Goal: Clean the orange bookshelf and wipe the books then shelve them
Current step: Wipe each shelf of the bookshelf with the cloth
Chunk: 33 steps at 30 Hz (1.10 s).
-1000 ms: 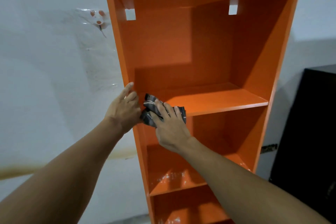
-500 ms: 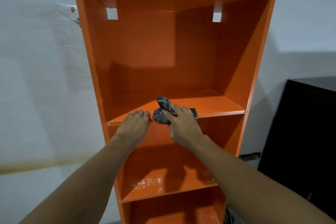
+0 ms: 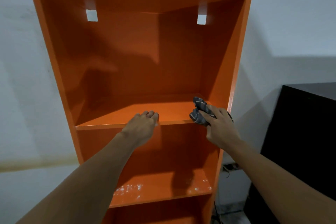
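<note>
The orange bookshelf (image 3: 138, 56) stands against a pale wall, and no books are in view. On its middle shelf board (image 3: 169, 112), at the right end near the side panel, my right hand (image 3: 221, 127) holds a crumpled grey patterned cloth (image 3: 199, 109) against the board's front edge. My left hand (image 3: 141, 125) is at the middle of the same front edge, with its fingers curled over the edge. Its thumb is hidden.
The lower shelf (image 3: 163, 183) carries white specks of dust or chipped paint. A black cabinet (image 3: 305, 132) stands close on the right. A wall socket with a cable (image 3: 230, 166) sits low between the two. A pale wall (image 3: 27, 78) is on the left.
My right hand slid the cloth from the shelf's left end to its right end. My left hand left the left side panel and moved to the middle of the shelf's front edge.
</note>
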Available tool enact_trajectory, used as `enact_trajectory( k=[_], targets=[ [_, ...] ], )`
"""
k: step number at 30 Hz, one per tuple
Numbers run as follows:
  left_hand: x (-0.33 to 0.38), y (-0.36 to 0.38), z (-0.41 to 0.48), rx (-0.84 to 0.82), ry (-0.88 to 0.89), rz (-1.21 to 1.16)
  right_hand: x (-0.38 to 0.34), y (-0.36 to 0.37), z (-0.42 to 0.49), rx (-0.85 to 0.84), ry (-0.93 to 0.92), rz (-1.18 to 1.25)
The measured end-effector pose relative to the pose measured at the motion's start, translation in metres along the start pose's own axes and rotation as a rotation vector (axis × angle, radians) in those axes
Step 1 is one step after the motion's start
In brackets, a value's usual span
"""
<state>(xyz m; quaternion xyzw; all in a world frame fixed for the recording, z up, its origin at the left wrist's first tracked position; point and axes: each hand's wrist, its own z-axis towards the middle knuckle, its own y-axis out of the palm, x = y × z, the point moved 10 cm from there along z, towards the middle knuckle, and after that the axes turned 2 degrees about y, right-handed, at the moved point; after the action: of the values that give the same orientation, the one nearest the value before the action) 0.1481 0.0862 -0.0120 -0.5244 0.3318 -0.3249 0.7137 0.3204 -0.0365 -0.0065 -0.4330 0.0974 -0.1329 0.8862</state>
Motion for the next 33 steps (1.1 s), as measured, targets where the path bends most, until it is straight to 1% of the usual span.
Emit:
enact_trajectory(
  k=[8, 11, 16, 20, 22, 24, 27, 29, 30, 32, 33],
  targets=[
    [0.087, 0.004, 0.055, -0.028, 0.049, -0.028, 0.001, -0.002, 0.003, -0.016, -0.016, 0.022],
    [0.095, 0.006, 0.064, -0.031, 0.046, -0.006, 0.001, -0.004, 0.005, -0.043, -0.030, -0.015],
    [0.091, 0.012, 0.068, -0.033, 0.035, -0.084, -0.004, -0.006, 0.003, -0.096, -0.034, -0.100],
    [0.087, 0.015, 0.068, 0.004, -0.004, -0.121, -0.003, -0.010, -0.011, -0.105, 0.061, -0.189],
    [0.087, 0.014, 0.066, -0.004, -0.026, -0.124, 0.009, -0.011, -0.019, -0.106, 0.143, -0.152],
    [0.089, 0.013, 0.066, -0.008, -0.028, -0.124, 0.017, -0.016, -0.025, -0.108, 0.192, -0.054],
    [0.088, 0.012, 0.068, -0.006, -0.037, -0.121, 0.025, -0.021, -0.036, -0.177, 0.333, 0.114],
    [0.089, 0.012, 0.068, -0.005, -0.038, -0.105, 0.024, -0.025, -0.042, -0.196, 0.389, 0.184],
    [0.089, 0.012, 0.068, -0.011, -0.044, -0.106, 0.023, -0.030, -0.041, -0.164, 0.392, 0.207],
    [0.088, 0.013, 0.068, -0.014, -0.048, -0.103, 0.022, -0.041, -0.033, -0.055, 0.343, 0.223],
    [0.088, 0.012, 0.068, -0.017, -0.043, -0.100, 0.022, -0.042, -0.028, -0.031, 0.320, 0.215]
  ],
)
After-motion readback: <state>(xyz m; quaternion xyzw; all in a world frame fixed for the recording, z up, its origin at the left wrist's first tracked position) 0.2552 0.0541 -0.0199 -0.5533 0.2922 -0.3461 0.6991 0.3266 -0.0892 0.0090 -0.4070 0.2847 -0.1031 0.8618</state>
